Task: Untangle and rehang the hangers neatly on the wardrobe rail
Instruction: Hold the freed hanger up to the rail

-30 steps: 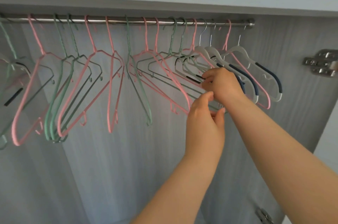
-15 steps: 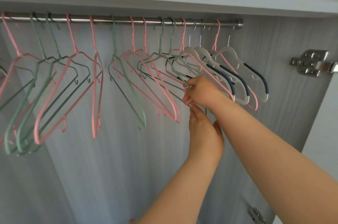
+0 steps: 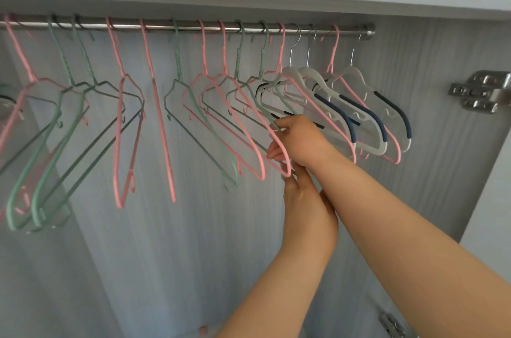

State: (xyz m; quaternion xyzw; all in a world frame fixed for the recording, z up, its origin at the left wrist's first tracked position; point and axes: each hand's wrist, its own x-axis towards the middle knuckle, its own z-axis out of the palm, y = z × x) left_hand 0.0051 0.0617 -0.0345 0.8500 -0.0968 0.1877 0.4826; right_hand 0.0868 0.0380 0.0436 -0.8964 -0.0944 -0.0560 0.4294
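Note:
A metal wardrobe rail (image 3: 304,31) runs under the top shelf and carries several pink, green and white hangers. Towards its right end a tangled cluster hangs: a pink hanger (image 3: 243,116), a green hanger (image 3: 276,100) and white hangers with dark blue grips (image 3: 367,114). My right hand (image 3: 300,141) is closed around the lower arms of the pink and green hangers in that cluster. Just beneath it, my left hand (image 3: 307,205) reaches up with its fingers pinching the bottom tip of the pink hanger; the fingertips are partly hidden behind my right wrist.
More pink and green hangers (image 3: 74,127) hang spread along the rail's left part. A metal door hinge (image 3: 481,91) sits on the right wall, another hinge (image 3: 392,325) lower down. The grey back panel (image 3: 166,254) lies behind everything.
My right hand has slid down and left along the hanger arms, and my left hand has come up under it to the pink hanger's tip. The view has shifted right.

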